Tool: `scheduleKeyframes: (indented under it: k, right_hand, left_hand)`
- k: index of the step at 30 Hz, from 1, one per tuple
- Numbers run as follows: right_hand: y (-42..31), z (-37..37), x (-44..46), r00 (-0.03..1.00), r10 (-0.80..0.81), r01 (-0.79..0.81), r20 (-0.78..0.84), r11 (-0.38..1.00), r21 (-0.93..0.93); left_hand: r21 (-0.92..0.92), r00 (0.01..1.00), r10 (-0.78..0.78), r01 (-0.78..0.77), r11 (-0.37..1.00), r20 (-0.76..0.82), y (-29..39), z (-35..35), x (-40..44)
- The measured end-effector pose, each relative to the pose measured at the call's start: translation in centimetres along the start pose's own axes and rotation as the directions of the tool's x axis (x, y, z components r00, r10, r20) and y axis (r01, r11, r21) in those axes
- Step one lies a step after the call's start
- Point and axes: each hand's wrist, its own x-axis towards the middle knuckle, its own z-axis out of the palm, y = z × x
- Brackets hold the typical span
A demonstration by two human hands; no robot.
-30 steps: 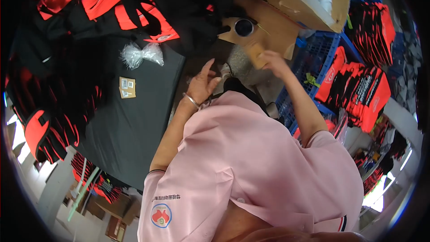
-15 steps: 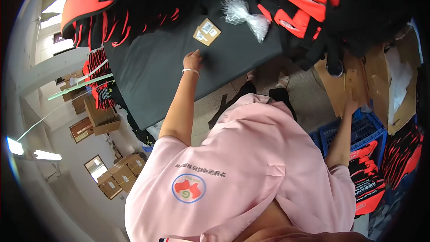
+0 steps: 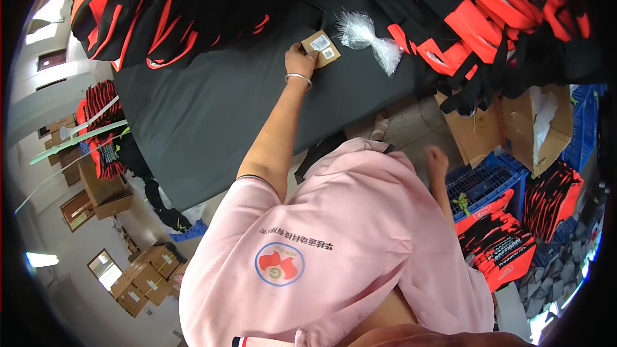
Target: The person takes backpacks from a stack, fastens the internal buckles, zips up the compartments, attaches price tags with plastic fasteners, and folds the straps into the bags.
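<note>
My left hand [image 3: 300, 62], with a bangle on the wrist, is closed on the near-left edge of a small flat brown cardboard packet [image 3: 326, 52]. White printed labels are on the packet's top face. It is over the black-covered table [image 3: 212, 122]. Just right of the packet lies a bundle of clear plastic [image 3: 369, 38], gathered in the middle. My right hand [image 3: 437, 159] is off the table, near my body and left of a blue plastic crate. Its fingers are curled, and whatever may be inside them is hidden.
Black-and-orange fabric goods [image 3: 154, 26] are piled at the table's far left, with more [image 3: 472, 29] at the far right. An open cardboard box [image 3: 536, 128] stands by the blue crate [image 3: 482, 183]. Below are stacked orange-and-black goods [image 3: 504, 250]. Cartons [image 3: 151, 276] stand at the left.
My left hand has moved forward and right and taken hold of the packet. My right hand has drawn back from the cardboard box toward my body. The view has shifted.
</note>
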Motion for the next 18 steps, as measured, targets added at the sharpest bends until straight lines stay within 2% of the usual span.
scheduleKeyframes:
  k: [1,2,3,4,6,7,8,9,11,12,13,14,15,16,17,18]
  right_hand:
    - [-5.9,0.0,1.0,0.990,-0.133,0.134,-0.043,0.991,0.030]
    - [-10.0,0.5,2.5,0.992,-0.128,0.127,0.004,0.988,0.085]
    - [-12.5,1.5,4.3,0.939,-0.340,0.342,-0.043,0.938,0.052]
    - [-15.6,2.3,6.3,0.890,-0.448,0.455,-0.081,0.884,0.108]
    - [-20.7,3.6,10.3,0.766,-0.622,0.623,-0.161,0.780,-0.051]
    - [-23.0,4.1,12.2,0.734,-0.655,0.631,-0.179,0.756,-0.177]
    - [-24.7,4.6,13.9,0.699,-0.688,0.627,-0.194,0.720,-0.298]
    - [-25.3,5.3,15.5,0.696,-0.690,0.626,-0.198,0.719,-0.303]
    - [-25.6,7.0,17.9,0.780,-0.609,0.483,-0.147,0.734,-0.477]
    - [-25.4,7.3,18.7,0.867,-0.498,0.425,-0.019,0.758,-0.494]
    - [-25.1,7.6,19.9,0.918,-0.382,0.379,0.104,0.771,-0.511]
    - [-24.0,8.2,20.6,0.909,-0.407,0.401,0.088,0.800,-0.447]
    - [-23.5,8.5,20.5,0.881,-0.468,0.438,0.071,0.751,-0.495]
    - [-23.0,8.4,20.4,0.919,-0.377,0.383,0.117,0.778,-0.499]
    - [-20.6,9.3,21.0,0.892,-0.442,0.423,0.097,0.739,-0.524]
    - [-21.7,8.0,19.4,0.898,-0.423,0.411,0.119,0.711,-0.571]
  left_hand:
    - [-0.017,1.000,-0.003,0.003,1.000,0.004,-0.2,-0.2,0.0]
    - [-0.045,1.000,0.006,-0.006,0.999,-0.002,-0.4,-0.7,-0.2]
    - [-0.073,1.000,0.013,-0.014,0.997,-0.007,-0.7,-1.1,-0.3]
    - [-0.061,0.999,0.040,-0.040,0.997,0.014,-1.2,-1.7,-0.4]
    - [-0.207,0.993,0.061,-0.038,0.978,0.105,-3.1,-2.2,-0.7]
    - [-0.214,0.992,0.062,-0.038,0.976,0.107,-3.0,-2.9,-1.4]
    - [-0.241,0.981,0.078,-0.033,0.970,0.180,-2.8,-4.2,-2.3]
    - [-0.266,0.963,0.097,-0.028,0.963,0.250,-2.7,-5.3,-3.1]
    - [-0.303,0.938,0.155,-0.057,0.951,0.310,-4.2,-5.5,-4.5]
    - [-0.334,0.937,0.234,-0.141,0.932,0.258,-5.0,-5.2,-5.3]
    - [-0.356,0.923,0.241,-0.127,0.926,0.299,-4.9,-5.9,-6.2]
    - [-0.363,0.915,0.289,-0.177,0.915,0.281,-5.8,-5.7,-6.7]
    - [-0.339,0.917,0.313,-0.221,0.915,0.247,-6.3,-5.9,-7.1]
    - [-0.387,0.926,0.229,-0.101,0.917,0.301,-7.3,-5.5,-7.4]
    - [-0.445,0.937,0.174,-0.021,0.895,0.304,-7.9,-5.4,-7.6]
    - [-0.422,0.937,0.174,-0.032,0.906,0.303,-8.4,-5.5,-7.4]
